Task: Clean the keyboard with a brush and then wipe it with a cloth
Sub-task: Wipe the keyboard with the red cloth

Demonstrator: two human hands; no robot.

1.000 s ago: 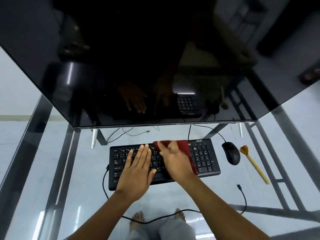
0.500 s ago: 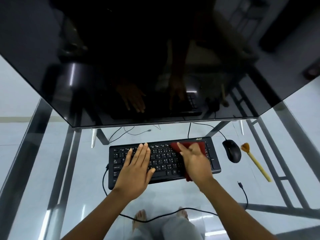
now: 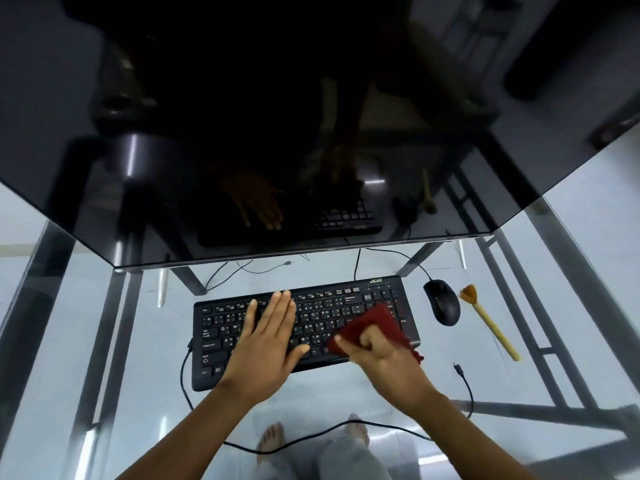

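Observation:
A black keyboard lies on the glass desk in front of the monitor. My left hand rests flat on its left half, fingers straight and together. My right hand grips a dark red cloth with curled fingers at the keyboard's lower right part, over the front edge. The cloth covers part of the number pad. A brush with a yellow handle and orange bristles lies on the desk right of the mouse, untouched.
A black mouse sits between keyboard and brush. The large dark monitor overhangs the desk behind the keyboard. Cables run over the glass desk. My bare feet show below through the glass.
My right hand has dragged the cloth from the keyboard's top middle to its right side and down toward the front edge, fingers now bunched around it. My left hand stayed put.

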